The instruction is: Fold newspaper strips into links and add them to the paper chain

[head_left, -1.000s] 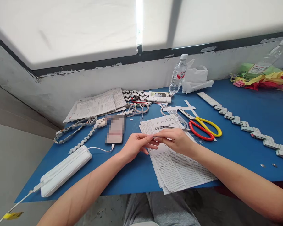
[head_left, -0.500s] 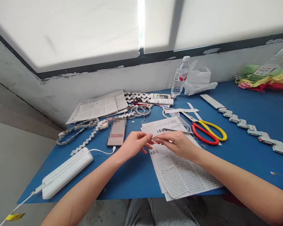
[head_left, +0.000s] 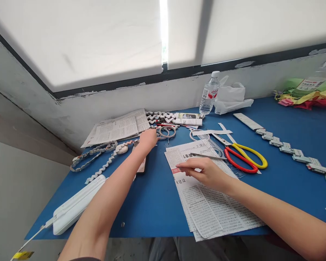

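My left hand is stretched to the back of the table, over the end of a folded-paper zigzag chain and beside the tape rolls. Its back faces me, so the fingers are mostly hidden. Beneath that forearm, the phone is partly covered. Over the printed newspaper sheets hovers my right hand, fingers drawn together in a pinch; anything between them is too small to make out. A thin metal blade lies just beyond it, by the scissors with red and yellow handles.
A white power strip lies at left. Stacked newspapers, a folded-paper chain and white paper strips lie behind. A water bottle and plastic bag stand by the wall. Another paper chain runs along the right.
My left hand has parted from my right and moved forward and left towards the tape rolls. My right hand stays over the newspaper. The view has shifted slightly.
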`<action>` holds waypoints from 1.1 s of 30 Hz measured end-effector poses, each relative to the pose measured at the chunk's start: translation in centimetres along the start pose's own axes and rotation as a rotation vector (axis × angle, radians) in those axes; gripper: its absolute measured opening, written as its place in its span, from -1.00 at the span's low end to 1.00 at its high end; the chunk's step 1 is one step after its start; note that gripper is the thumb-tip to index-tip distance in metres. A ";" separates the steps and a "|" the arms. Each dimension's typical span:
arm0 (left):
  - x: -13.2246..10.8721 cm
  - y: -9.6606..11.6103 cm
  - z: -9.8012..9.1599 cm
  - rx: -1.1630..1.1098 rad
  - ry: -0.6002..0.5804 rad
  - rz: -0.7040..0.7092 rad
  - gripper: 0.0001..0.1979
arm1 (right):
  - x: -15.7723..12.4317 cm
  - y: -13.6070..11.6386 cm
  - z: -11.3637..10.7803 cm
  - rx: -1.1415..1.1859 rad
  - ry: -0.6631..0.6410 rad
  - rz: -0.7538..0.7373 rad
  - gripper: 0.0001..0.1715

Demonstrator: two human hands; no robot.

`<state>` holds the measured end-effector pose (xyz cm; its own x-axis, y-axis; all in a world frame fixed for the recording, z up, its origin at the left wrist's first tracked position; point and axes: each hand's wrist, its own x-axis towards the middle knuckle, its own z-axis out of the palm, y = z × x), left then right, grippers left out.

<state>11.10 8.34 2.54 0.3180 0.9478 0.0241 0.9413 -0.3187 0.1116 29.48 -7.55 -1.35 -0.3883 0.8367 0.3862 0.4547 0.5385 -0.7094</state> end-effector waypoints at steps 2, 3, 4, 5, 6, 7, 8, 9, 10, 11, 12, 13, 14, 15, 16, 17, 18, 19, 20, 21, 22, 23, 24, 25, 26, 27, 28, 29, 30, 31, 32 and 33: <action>0.3 -0.4 0.3 0.009 0.007 0.005 -0.83 | 0.0 0.1 0.0 -0.001 -0.002 0.007 -0.75; 0.3 -0.6 0.3 0.010 0.016 0.009 -0.83 | 0.0 0.2 0.0 0.002 0.001 0.017 -0.76; 0.2 -0.8 0.2 0.008 0.029 0.011 -0.80 | 0.0 0.2 0.0 0.007 0.005 0.028 -0.75; 0.1 -0.9 0.0 0.004 0.047 0.012 -0.77 | 0.0 0.3 0.0 0.016 0.008 0.040 -0.75; -0.2 -0.9 -0.2 -0.005 0.069 0.014 -0.73 | 0.0 0.3 0.0 0.030 0.013 0.054 -0.74; -0.5 -0.9 -0.5 -0.017 0.096 0.018 -0.70 | 0.0 0.3 0.0 0.047 0.023 0.067 -0.74; -1.0 -0.8 -0.9 -0.032 0.124 0.024 -0.67 | 0.1 0.2 -0.1 0.065 0.036 0.082 -0.75; -1.6 -0.7 -1.3 -0.049 0.151 0.033 -0.65 | 0.1 0.1 -0.2 0.083 0.049 0.100 -0.75; -2.3 -0.4 -1.8 -0.074 0.181 0.046 -0.64 | 0.2 0.0 -0.2 0.102 0.061 0.121 -0.76; -3.2 -0.1 -2.3 -0.099 0.205 0.061 -0.62 | 0.3 -0.2 -0.4 0.119 0.070 0.143 -0.77; -4.1 0.3 -2.8 -0.140 0.240 0.078 -0.61 | 0.3 -0.4 -0.5 0.138 0.075 0.167 -0.78; -5.2 0.8 -3.4 -0.268 0.308 0.098 -0.63 | 0.4 -0.6 -0.5 0.161 0.077 0.193 -0.78; -6.2 1.4 -3.9 -0.391 0.351 0.126 -0.65 | 0.5 -0.8 -0.6 0.191 0.079 0.219 -0.78; -7.3 2.1 -4.3 -0.506 0.378 0.145 -0.68 | 0.5 -1.0 -0.6 0.230 0.086 0.247 -0.78; -8.3 2.7 -4.6 -0.627 0.370 0.174 -0.70 | 0.6 -1.2 -0.7 0.277 0.097 0.272 -0.78; -9.2 3.4 -4.9 -0.752 0.330 0.203 -0.73 | 0.6 -1.3 -0.7 0.331 0.112 0.294 -0.78; -10.0 4.0 -4.9 -0.875 0.270 0.218 -0.74 | 0.5 -1.4 -0.7 0.390 0.133 0.309 -0.79; -10.6 4.6 -4.9 -0.966 0.203 0.220 -0.76 | 0.5 -1.4 -0.6 0.451 0.160 0.318 -0.80; -11.1 5.2 -4.7 -1.038 0.149 0.213 -0.78 | 0.5 -1.4 -0.6 0.511 0.189 0.321 -0.80; -11.3 5.6 -4.4 -1.101 0.091 0.197 -0.80 | 0.5 -1.3 -0.7 0.566 0.215 0.318 -0.81; -11.5 6.0 -4.0 -1.174 0.036 0.174 -0.82 | 0.5 -1.2 -0.7 0.614 0.236 0.312 -0.81; -11.5 6.2 -3.5 -1.260 -0.008 0.145 -0.83 | 0.5 -1.2 -0.8 0.650 0.252 0.306 -0.82; -11.5 6.4 -3.0 -1.352 -0.051 0.114 -0.83 | 0.5 -1.1 -0.8 0.677 0.263 0.299 -0.83; -11.4 6.5 -2.4 -1.447 -0.087 0.079 -0.82 | 0.5 -1.0 -0.9 0.695 0.274 0.293 -0.84; -11.3 6.5 -1.9 -1.541 -0.124 0.038 -0.80 | 0.5 -1.0 -1.0 0.704 0.287 0.289 -0.84; -11.2 6.4 -1.3 -1.629 -0.166 -0.009 -0.78 | 0.6 -1.0 -1.1 0.706 0.302 0.287 -0.84; -11.2 6.4 -0.8 -1.710 -0.210 -0.064 -0.76 | 0.6 -1.0 -1.2 0.700 0.317 0.288 -0.83; -11.2 6.3 -0.3 -1.784 -0.254 -0.124 -0.75 | 0.6 -1.0 -1.2 0.692 0.331 0.293 -0.83; -11.2 6.3 0.2 -1.847 -0.294 -0.185 -0.75 | 0.6 -1.0 -1.2 0.681 0.340 0.302 -0.82; -11.3 6.3 0.6 -1.896 -0.328 -0.237 -0.75 | 0.6 -1.0 -1.2 0.669 0.342 0.313 -0.81; -11.3 6.3 0.9 -1.930 -0.349 -0.274 -0.76 | 0.6 -0.9 -1.2 0.657 0.338 0.326 -0.80; -11.3 6.3 1.2 -1.954 -0.360 -0.294 -0.77 | 0.6 -0.9 -1.2 0.644 0.332 0.341 -0.79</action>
<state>13.54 -4.41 1.80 0.4442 0.8338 -0.3279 -0.3304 0.4926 0.8051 29.77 -7.42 0.21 -0.0065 0.9854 0.1703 -0.0864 0.1691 -0.9818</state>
